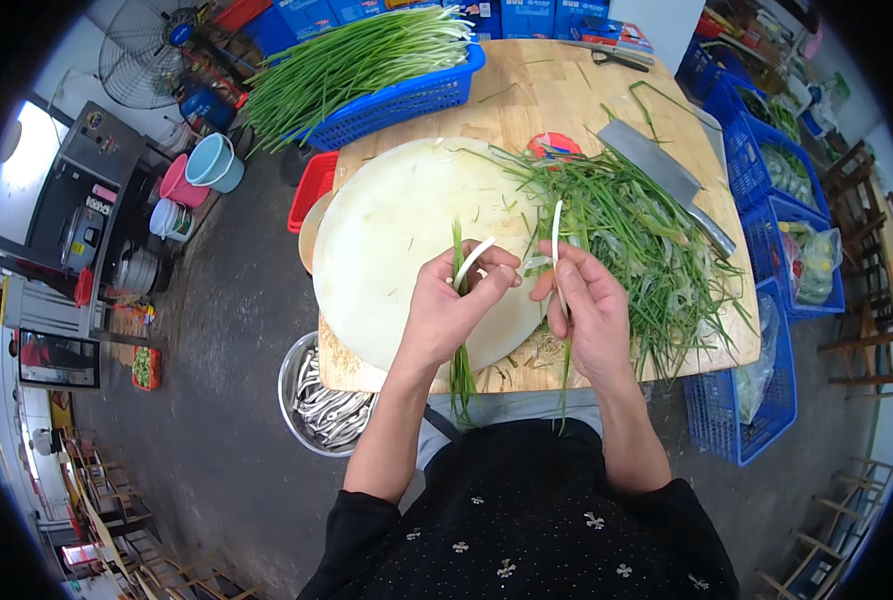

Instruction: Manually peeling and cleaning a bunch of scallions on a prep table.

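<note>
My left hand (457, 296) is closed around a few green stalks, which look like garlic chives or scallions, their green parts hanging below the wrist. One white stem (473, 261) sticks up between its fingers. In my right hand (585, 300) a single stalk with a white stem (556, 225) is pinched upright, and a thin translucent skin (538, 262) lies at its fingertips, near the left fingers. Both hands are over the near right part of a round pale chopping board (409, 240). Beside the board spreads a heap of loose green leaves and skins (641, 247).
A cleaver (650, 163) lies on the heap's far right edge. Trimmed green stalks fill a blue basket (397, 112) at the wooden table's (521, 67) far left. Scissors (619, 60) lie farther back. Below the table's left edge stands a metal bowl (290, 405); blue crates (743, 420) line the right.
</note>
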The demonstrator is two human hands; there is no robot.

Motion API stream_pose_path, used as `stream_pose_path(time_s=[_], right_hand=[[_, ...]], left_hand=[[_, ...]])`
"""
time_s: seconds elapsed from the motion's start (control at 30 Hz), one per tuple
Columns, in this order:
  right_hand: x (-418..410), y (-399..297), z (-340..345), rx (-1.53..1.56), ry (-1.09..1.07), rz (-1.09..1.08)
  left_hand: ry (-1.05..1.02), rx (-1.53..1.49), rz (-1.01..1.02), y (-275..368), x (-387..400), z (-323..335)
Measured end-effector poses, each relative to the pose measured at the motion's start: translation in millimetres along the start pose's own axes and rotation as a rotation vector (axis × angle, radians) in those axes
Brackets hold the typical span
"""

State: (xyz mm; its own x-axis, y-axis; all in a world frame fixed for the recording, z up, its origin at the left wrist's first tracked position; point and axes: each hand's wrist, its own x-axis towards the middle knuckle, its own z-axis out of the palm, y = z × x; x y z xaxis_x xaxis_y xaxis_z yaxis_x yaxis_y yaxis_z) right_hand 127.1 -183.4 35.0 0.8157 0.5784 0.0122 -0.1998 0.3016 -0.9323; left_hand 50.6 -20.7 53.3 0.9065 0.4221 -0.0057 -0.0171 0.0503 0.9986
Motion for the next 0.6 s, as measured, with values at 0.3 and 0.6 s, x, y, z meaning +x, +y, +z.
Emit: stream_pose_path(time_s=[0.3,0.6], right_hand=[[2,-5,-25,0.436,-0.029,0.101],[-3,-20,-75,0.82,0.15,0.131]], left_hand=[[-0.061,-0.026,-0.081,1,5,7],[0.221,-0.275,-0.149,-6,44,7]])
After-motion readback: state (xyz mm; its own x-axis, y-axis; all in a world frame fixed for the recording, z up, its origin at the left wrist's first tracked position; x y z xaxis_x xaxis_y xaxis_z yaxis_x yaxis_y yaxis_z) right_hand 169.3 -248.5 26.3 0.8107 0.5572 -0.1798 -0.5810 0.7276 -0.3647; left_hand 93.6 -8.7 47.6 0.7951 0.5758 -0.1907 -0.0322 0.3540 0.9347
